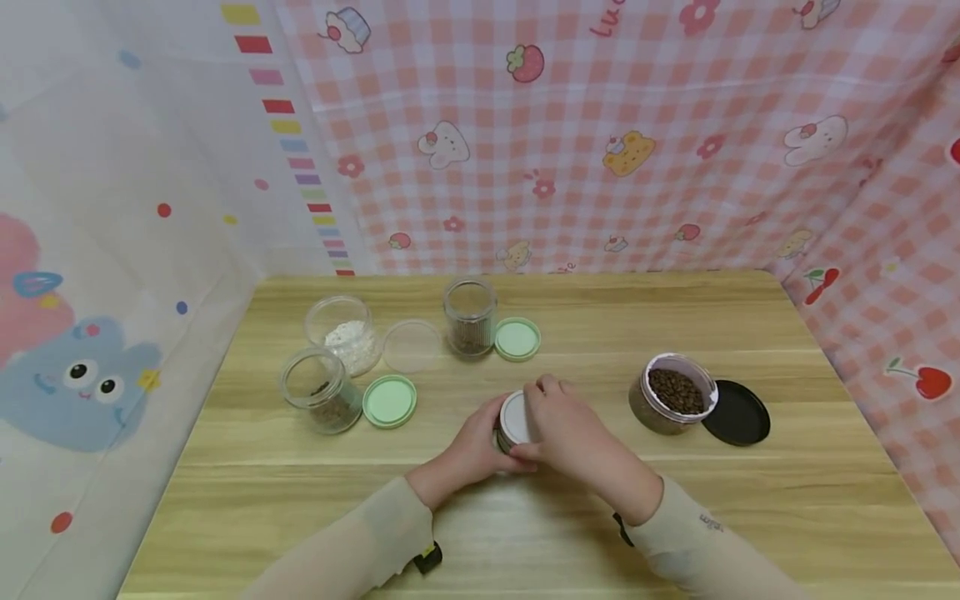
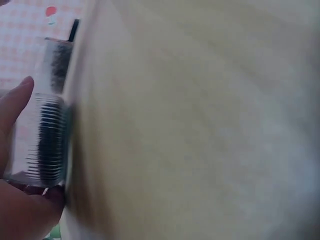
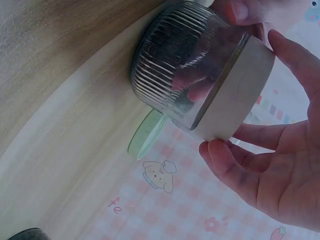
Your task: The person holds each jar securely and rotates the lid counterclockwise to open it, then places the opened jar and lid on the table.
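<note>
both hands meet at the middle of the wooden table (image 1: 675, 517), near its front edge. between them is a small ribbed glass jar (image 1: 504, 435) with a white lid (image 1: 514, 417) on it. the left hand (image 1: 471, 454) wraps round the jar's side from the left, fingers curled against the glass. the right hand (image 1: 572, 429) comes over from the right, its fingers (image 3: 235, 160) curled round the lid's rim, so both hands have a hold. the right wrist view shows the jar tipped, lid (image 3: 239, 95) towards the palm, something dark inside the glass.

off to the right stands an open jar of coffee beans (image 1: 673, 392), its black lid (image 1: 737, 412) lying just beside it. at the back, another open jar (image 1: 469, 315) with a green lid (image 1: 517, 338) next to it. on the left are two more open jars, one with white powder (image 1: 343, 332), one with dark bits (image 1: 321, 390), plus a clear lid (image 1: 409, 345) and a second green lid (image 1: 389, 401) lying flat. pink checked cloth (image 1: 600, 125) hangs behind.
</note>
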Motion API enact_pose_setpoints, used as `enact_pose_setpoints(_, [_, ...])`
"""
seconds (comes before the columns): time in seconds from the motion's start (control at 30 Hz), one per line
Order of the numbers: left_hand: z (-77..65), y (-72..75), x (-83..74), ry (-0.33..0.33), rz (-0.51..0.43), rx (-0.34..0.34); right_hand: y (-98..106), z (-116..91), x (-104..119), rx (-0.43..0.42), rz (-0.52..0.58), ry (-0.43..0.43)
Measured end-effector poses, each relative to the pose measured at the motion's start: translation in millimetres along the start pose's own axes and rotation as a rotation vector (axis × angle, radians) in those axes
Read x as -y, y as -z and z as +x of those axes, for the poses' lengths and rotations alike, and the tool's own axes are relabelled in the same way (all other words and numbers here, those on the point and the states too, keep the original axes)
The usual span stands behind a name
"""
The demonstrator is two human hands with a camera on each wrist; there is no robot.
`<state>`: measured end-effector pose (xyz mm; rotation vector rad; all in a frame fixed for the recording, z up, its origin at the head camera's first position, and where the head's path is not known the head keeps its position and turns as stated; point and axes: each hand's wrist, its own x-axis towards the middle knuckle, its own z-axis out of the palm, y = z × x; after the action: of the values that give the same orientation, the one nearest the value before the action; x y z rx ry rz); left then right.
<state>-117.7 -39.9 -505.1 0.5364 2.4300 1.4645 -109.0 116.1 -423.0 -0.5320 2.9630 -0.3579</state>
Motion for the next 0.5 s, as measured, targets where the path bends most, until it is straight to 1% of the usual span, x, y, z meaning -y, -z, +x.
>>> enact_pose_setpoints(0.17, [1.6,-5.4,4.5,-0.021,0.023,-0.03,-0.6,0.1,1.8,-0.002,-0.002,-0.006])
enact_pose_setpoints(0.33, [3.3,-8.7,4.0,-0.005,0.022,-0.055,-0.8,0.9,2.2,-0.013,-0.004,-0.007])
enact_pose_setpoints(0.5, [3.6,-9.4,4.4,0.015,0.072,-0.08,-1.7,1.9,1.4,-0.015,-0.011,0.003])
